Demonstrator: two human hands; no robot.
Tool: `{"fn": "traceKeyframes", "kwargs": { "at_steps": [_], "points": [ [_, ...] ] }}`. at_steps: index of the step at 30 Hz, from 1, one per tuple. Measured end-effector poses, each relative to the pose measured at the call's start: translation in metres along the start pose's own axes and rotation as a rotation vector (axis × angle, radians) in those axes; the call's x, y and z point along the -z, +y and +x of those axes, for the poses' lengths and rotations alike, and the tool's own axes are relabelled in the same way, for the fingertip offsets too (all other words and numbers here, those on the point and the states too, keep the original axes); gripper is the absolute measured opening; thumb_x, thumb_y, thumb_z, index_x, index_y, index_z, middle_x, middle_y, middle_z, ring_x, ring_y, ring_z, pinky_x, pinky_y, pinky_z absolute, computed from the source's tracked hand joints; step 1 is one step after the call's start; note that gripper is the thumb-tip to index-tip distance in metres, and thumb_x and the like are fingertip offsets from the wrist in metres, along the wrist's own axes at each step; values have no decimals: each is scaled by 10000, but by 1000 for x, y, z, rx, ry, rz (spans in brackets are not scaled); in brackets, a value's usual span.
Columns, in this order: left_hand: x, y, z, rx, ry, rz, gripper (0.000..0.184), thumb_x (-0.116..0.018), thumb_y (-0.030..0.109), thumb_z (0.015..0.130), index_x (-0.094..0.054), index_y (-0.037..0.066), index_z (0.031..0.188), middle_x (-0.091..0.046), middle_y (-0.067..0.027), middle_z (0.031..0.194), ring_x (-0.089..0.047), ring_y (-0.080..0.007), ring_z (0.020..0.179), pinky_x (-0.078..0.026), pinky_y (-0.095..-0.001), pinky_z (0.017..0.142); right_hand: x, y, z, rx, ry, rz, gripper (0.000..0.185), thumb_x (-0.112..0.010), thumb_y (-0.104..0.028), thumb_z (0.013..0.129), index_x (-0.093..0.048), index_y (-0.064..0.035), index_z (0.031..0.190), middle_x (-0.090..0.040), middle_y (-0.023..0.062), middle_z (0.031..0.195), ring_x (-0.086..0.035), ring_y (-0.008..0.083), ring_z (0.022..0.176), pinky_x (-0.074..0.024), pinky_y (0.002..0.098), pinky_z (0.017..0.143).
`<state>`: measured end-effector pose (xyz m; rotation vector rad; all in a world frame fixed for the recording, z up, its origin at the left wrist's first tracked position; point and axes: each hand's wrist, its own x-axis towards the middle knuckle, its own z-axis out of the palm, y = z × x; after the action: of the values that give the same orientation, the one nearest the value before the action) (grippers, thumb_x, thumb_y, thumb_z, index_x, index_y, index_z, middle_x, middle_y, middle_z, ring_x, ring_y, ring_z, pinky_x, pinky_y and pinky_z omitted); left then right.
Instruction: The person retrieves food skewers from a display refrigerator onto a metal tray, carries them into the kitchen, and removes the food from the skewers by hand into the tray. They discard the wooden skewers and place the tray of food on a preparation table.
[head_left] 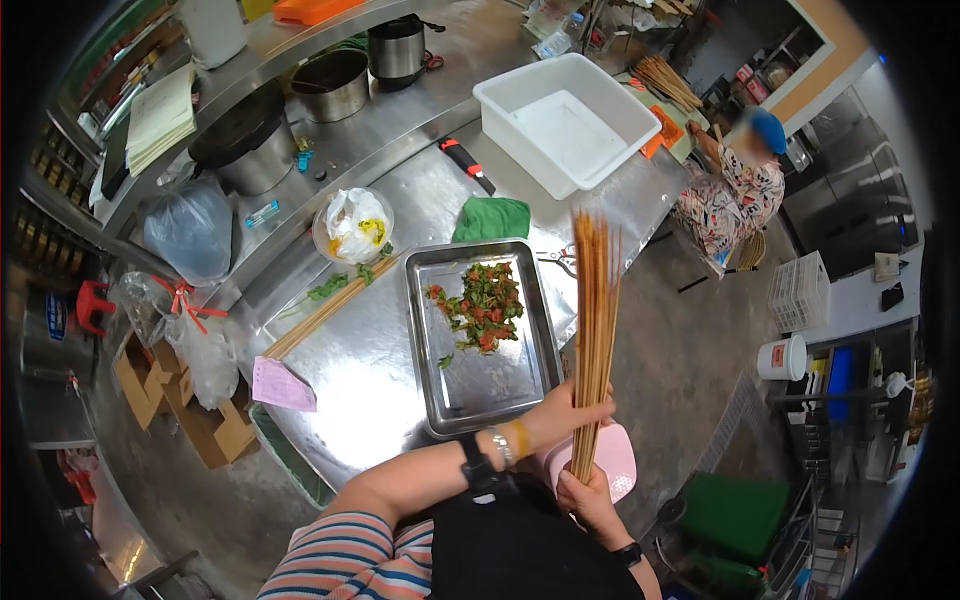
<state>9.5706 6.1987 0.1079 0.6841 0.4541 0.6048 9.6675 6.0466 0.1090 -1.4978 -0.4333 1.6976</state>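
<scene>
A thick bundle of thin wooden skewers (pixel 594 310) stands nearly upright in front of me, past the right edge of the steel table. My left hand (pixel 568 412) is wrapped round it low down. Just below, my right hand (pixel 590 497) grips the bundle's bottom end. Beneath the hands is a pink plastic object (pixel 618 462), partly hidden by them. To the left of the bundle lies a steel tray (pixel 470 398) holding a heap of red and green food pieces (pixel 490 310). Pliers (pixel 558 262) and a folded green cloth (pixel 491 219) lie by the tray's far edge.
On the table are a white plastic tub (pixel 560 125), a black-and-red tool (pixel 467 166), a bowl with a white bag (pixel 355 226), more skewers (pixel 325 315) with leaves and a pink paper (pixel 283 384). Pots (pixel 330 84) line the shelf. A co-worker (pixel 735 195) sits at far right.
</scene>
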Motion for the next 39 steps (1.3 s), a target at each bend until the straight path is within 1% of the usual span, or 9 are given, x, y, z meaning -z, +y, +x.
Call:
{"fn": "traceKeyframes", "kwargs": {
  "at_steps": [2, 6, 8, 12, 14, 24, 28, 32, 39],
  "points": [
    [33, -18, -13, -152, -49, 232, 300, -628, 181, 859, -491, 52, 1093, -554, -4, 817, -550, -86, 728, -467, -235, 669, 11, 3, -6, -29, -40, 154, 137, -568, -116, 882, -440, -69, 888, -389, 0, 588, -342, 95, 426, -318, 248, 405],
    [147, -35, -69, 737, -210, 384, 390, -577, 353, 885, -486, 52, 1115, -550, -28, 872, -556, -100, 763, -483, -229, 725, 23, 23, -30, 72, 48, 354, 118, -546, -114, 892, -435, -75, 910, -372, 3, 592, -344, 109, 451, -334, 264, 445],
    [175, -49, -110, 966, -16, 305, 482, -519, 451, 891, -491, 29, 1121, -564, -61, 953, -569, -126, 821, -499, -266, 750, 27, 52, -49, 48, -5, 445, 129, -548, -110, 890, -432, -74, 930, -382, 11, 607, -374, 121, 497, -350, 274, 497],
    [196, -88, -133, 986, 444, -148, 568, -520, 501, 870, -501, -7, 1123, -576, -106, 1051, -587, -172, 905, -502, -312, 791, 23, 86, -74, 29, 78, 382, 141, -559, -117, 887, -432, -74, 931, -396, 15, 618, -384, 114, 529, -348, 262, 524],
    [200, -116, -127, 773, 536, -526, 620, -564, 505, 841, -480, -24, 1152, -546, -159, 1128, -532, -224, 1061, -441, -375, 924, 22, 81, -80, 9, 120, 405, 134, -558, -106, 886, -434, -67, 919, -400, 14, 617, -375, 108, 530, -332, 249, 512],
    [133, -154, -80, 448, 506, -588, 624, -455, 585, 856, -500, 67, 1200, -560, -94, 1187, -515, -253, 1093, -428, -376, 899, 66, 132, -133, 81, 233, 633, 138, -516, -159, 922, -443, -54, 870, -367, -3, 581, -344, 93, 489, -300, 221, 450],
    [157, -188, -44, 92, 667, -824, 377, -584, 331, 843, -578, 4, 1029, -632, -155, 988, -593, -298, 966, -492, -414, 859, 103, 165, -176, 113, 304, 642, 140, -514, -163, 925, -446, -51, 877, -365, -6, 583, -346, 95, 486, -304, 223, 443],
    [162, -196, -27, -164, 794, -677, 298, -500, 69, 761, -540, -57, 1029, -608, -179, 1033, -591, -320, 969, -480, -441, 916, 166, 216, -223, 137, 303, 552, 141, -520, -160, 921, -454, -52, 858, -381, -11, 591, -367, 86, 499, -302, 228, 448],
    [79, -232, -82, -280, 917, -497, 245, -508, 69, 765, -548, -6, 994, -593, -147, 1030, -570, -301, 981, -475, -468, 903, 319, 305, -361, 173, 617, 294, 152, -596, -125, 854, -485, -38, 797, -468, 15, 566, -456, 102, 504, -390, 262, 496]
  ]
}}
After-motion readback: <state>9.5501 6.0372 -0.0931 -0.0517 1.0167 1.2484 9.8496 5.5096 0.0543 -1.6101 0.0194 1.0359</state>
